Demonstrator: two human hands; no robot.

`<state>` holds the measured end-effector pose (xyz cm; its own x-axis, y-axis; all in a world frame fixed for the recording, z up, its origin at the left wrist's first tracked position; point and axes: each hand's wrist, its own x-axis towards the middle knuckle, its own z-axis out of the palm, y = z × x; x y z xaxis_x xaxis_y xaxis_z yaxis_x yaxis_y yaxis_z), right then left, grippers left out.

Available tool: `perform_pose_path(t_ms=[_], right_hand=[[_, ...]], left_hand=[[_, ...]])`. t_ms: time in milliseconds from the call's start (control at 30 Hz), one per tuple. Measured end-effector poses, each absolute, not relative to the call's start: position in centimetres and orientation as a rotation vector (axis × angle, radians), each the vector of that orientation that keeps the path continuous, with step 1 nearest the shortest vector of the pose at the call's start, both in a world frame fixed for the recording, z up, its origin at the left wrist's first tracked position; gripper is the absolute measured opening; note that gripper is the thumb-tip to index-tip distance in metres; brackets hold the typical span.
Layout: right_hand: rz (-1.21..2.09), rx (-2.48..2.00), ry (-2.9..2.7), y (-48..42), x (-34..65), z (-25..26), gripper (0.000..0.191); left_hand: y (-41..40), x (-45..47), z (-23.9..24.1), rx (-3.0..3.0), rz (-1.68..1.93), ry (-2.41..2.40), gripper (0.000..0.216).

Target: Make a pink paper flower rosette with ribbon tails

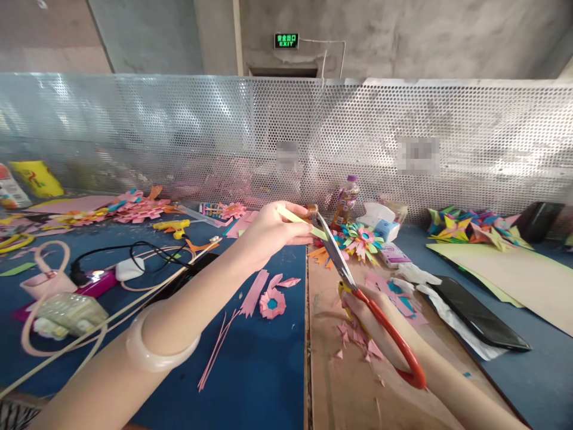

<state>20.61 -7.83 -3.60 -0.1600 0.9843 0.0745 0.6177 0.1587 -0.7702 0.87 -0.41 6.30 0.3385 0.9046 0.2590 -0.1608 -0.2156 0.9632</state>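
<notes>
My left hand (pixel 275 230) pinches a pale yellow-green paper strip (pixel 293 216) above the middle of the table. In my right hand (pixel 364 307) is a pair of scissors (pixel 338 257) with a red and a yellow handle. Their blades point up and away, at the right end of the strip; whether they touch the paper I cannot tell. Below lie a pink paper ring with a blue centre (pixel 272 303), a folded pink strip (pixel 255 292) and thin pink strips (pixel 217 352). Small pink scraps (pixel 358 340) lie under the scissors.
A yellow glue gun (pixel 172 227), cables and a purple power strip (pixel 96 283) lie on the left. Rightward are paper flowers (pixel 363 240), a drink bottle (pixel 347 200), a black phone (pixel 478 313) and paper sheets (pixel 514 269). A perforated metal screen (pixel 201 131) stands behind.
</notes>
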Motion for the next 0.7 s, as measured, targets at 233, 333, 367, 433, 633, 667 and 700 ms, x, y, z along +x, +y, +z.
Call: perform_pose_path(t_ms=[233,333,367,433,633,667,700], right_hand=[[0.775,-1.522,-1.870,-7.77,20.51,-3.21,0.035],[0.784,-1.523,-1.868,-7.86,20.43,-3.10,0.035],[0.782,-1.526,-1.868,-7.87,20.41,-3.10,0.035],[0.762,-1.530,-1.877,-7.86,20.39,-3.14,0.036],[0.750,-1.539,-1.884,-7.87,20.34,-3.00,0.037],[0.754,-1.538,-1.885,-7.89,20.35,-2.96,0.037],[0.752,-1.537,-1.887,-7.92,20.36,-2.92,0.037]], left_hand=[[-0.48,0.78,6.33,1.461,1.117,0.702,0.027],[-0.43,0.75,6.27,1.466,1.122,0.711,0.027],[-0.43,0.74,6.25,1.468,1.124,0.712,0.027],[-0.45,0.73,6.23,1.466,1.125,0.709,0.027],[-0.62,0.82,6.45,1.458,1.134,0.724,0.027],[-0.65,0.84,6.50,1.456,1.134,0.726,0.027],[-0.67,0.85,6.54,1.453,1.132,0.729,0.027]])
